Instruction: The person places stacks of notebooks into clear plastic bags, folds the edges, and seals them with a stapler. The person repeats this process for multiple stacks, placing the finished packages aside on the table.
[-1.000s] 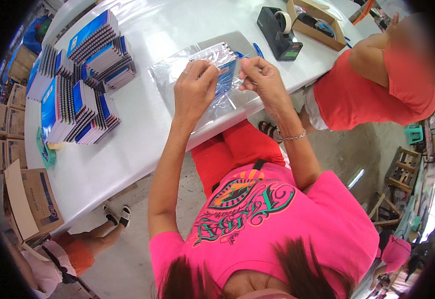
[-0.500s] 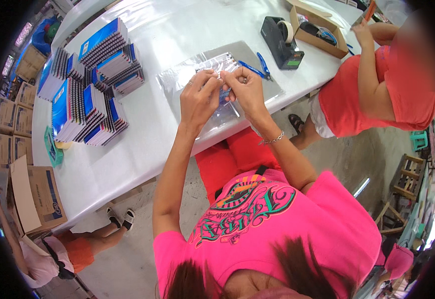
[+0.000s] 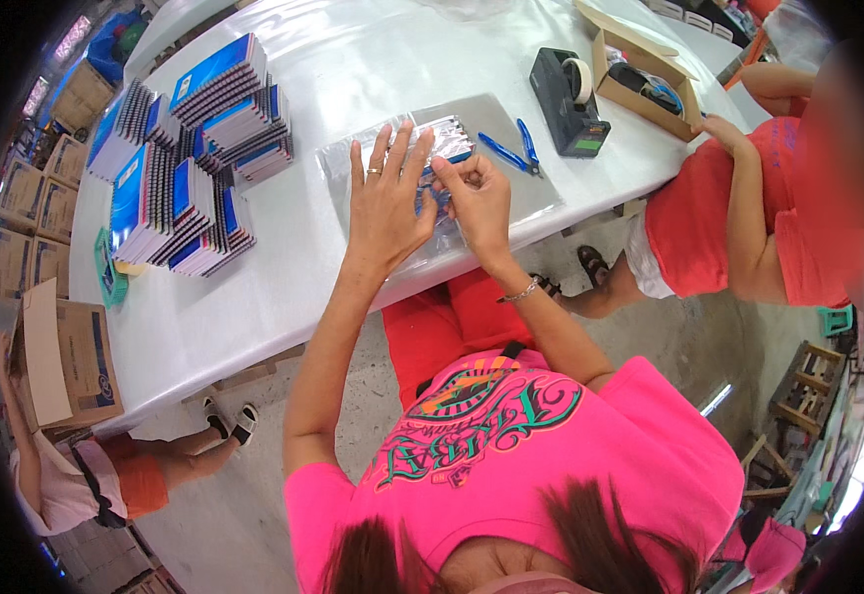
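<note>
On the white table (image 3: 284,287), a stack of clear plastic bags (image 3: 526,188) lies flat just in front of the person. The left hand (image 3: 387,203) rests on it with all 5 fingers spread and nearly straight, palm down, pinning a shiny wrapped blue packet (image 3: 444,139) rather than gripping it. The right hand (image 3: 479,203) is just beside the left, curled tight, thumb and fingertips pinched on a small bit of the wrapping at the packet's near edge; what exactly lies between the fingertips is hidden.

To the left stand stacks of blue spiral-bound notebooks (image 3: 190,148). To the right of the bags lie 2 blue-handled pliers (image 3: 516,148), then a black tape dispenser (image 3: 568,99) and, further right, an open brown cardboard box (image 3: 640,74).

The step looks like closing or folding the wrap. It would go best with the flat hand pressing evenly so the slippery film does not creep, while the pinching hand pulls the flap taut and square before it is pressed down. A loose hold would probably leave wrinkles.
</note>
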The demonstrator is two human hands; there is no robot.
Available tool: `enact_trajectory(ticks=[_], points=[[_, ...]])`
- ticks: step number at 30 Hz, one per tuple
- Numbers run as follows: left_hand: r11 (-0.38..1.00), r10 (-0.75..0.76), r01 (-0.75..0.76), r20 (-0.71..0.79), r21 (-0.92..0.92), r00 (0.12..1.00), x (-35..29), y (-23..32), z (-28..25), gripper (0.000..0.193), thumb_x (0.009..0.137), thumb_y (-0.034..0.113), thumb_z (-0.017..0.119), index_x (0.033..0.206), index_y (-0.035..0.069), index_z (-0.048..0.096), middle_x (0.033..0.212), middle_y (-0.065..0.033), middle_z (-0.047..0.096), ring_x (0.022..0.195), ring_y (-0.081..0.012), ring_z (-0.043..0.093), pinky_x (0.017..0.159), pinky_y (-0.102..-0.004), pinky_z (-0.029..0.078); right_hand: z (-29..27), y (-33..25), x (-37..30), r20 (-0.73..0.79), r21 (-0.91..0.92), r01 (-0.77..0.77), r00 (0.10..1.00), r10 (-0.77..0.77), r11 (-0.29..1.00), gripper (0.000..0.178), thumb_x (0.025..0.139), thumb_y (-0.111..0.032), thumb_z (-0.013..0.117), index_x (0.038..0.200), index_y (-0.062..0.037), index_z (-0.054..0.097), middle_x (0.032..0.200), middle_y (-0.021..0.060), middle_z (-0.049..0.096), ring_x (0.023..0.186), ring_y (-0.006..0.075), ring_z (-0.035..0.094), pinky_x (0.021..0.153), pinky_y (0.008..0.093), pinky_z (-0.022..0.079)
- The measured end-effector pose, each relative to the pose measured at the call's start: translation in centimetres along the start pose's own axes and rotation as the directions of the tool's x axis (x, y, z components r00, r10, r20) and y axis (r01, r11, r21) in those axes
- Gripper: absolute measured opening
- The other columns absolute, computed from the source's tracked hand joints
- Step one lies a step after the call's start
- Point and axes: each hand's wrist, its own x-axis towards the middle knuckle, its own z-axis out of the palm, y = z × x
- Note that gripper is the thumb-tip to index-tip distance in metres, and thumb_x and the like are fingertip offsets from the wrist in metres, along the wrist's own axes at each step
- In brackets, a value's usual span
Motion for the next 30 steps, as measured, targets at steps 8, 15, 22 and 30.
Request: enact_trajectory(ticks=[8,15,22,30], points=[[1.0,-0.002,0.002,0.019,-0.022,1.0,0.9,0.3,-0.5,0.064,0.08,0.029,0.068,0.138,0.011,0.047,0.142,-0.0142,0.046,0.132,-0.0325,0.041,0.114,-0.055,0.019,-4.1,2.4,0.6,0.081,-0.644,0.221,0.972,-0.222,0.733,0.038,0.079,-0.029,0.079,0.071,-0.0048,0.052,0.057,0.0073,0.055,0.05,0.0177,0.053,0.051,0.034,0.041],[0.989,-0.033,0.076,0.318,-0.124,0.948,7.6,0.5,0.0,0.082,0.067,0.049,0.079,0.133,0.014,0.046,0.123,-0.0182,0.059,0.112,-0.035,0.058,0.107,-0.0459,0.033,-5.0,3.1,-4.8,0.574,-0.183,-0.176,0.78,0.251,0.967,0.031,0.082,-0.029,0.077,0.095,-0.0076,0.059,0.073,0.0012,0.062,0.062,0.0145,0.057,0.058,0.0299,0.045],[0.502,-0.36,0.135,-0.065,-0.854,0.931,4.6,-0.9,-0.9,0.089,0.073,0.023,0.085,0.146,0.017,0.034,0.125,-0.01,0.05,0.115,-0.0189,0.054,0.094,-0.0309,0.048,-3.7,2.4,2.6,0.471,0.518,-0.199,0.878,-0.084,0.832,0.074,0.087,-0.007,0.069,0.146,-0.0079,0.024,0.138,0.0105,0.04,0.129,0.021,0.042,0.105,0.0359,0.041],[0.238,-0.418,0.436,0.313,-0.868,0.853,-3.6,-1.9,5.8,0.092,0.078,0.02,0.081,0.148,0.0,0.025,0.144,-0.0199,0.036,0.132,-0.0279,0.039,0.108,-0.0395,0.035,-5.3,-2.6,7.9,0.751,0.171,0.137,0.623,-0.219,0.976,0.087,0.076,-0.003,0.078,0.147,-0.0088,0.027,0.141,0.01,0.038,0.131,0.0228,0.04,0.112,0.0349,0.033]])
